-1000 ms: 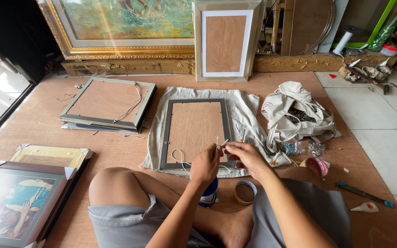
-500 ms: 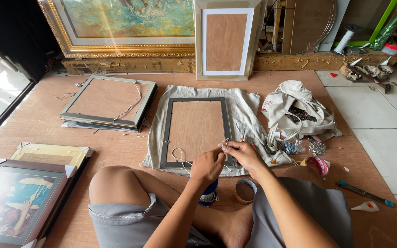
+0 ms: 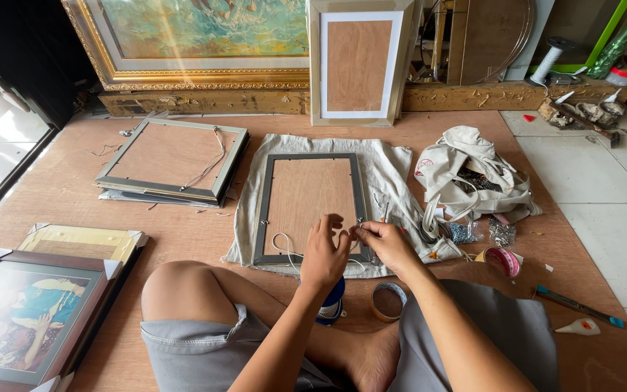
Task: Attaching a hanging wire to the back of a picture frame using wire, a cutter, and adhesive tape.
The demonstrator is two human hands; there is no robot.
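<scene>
while pinching a thin white cord at the right edge of a grey frame lying face down on a cloth, left hand and right hand meet, fingertips together; likely to slip loose if tension drops.

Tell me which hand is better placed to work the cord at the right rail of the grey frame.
Probably the right hand: its fingertips pinch at the right rail of the grey frame, by the white cord. The left hand sits just inside, over the backing board.
</scene>
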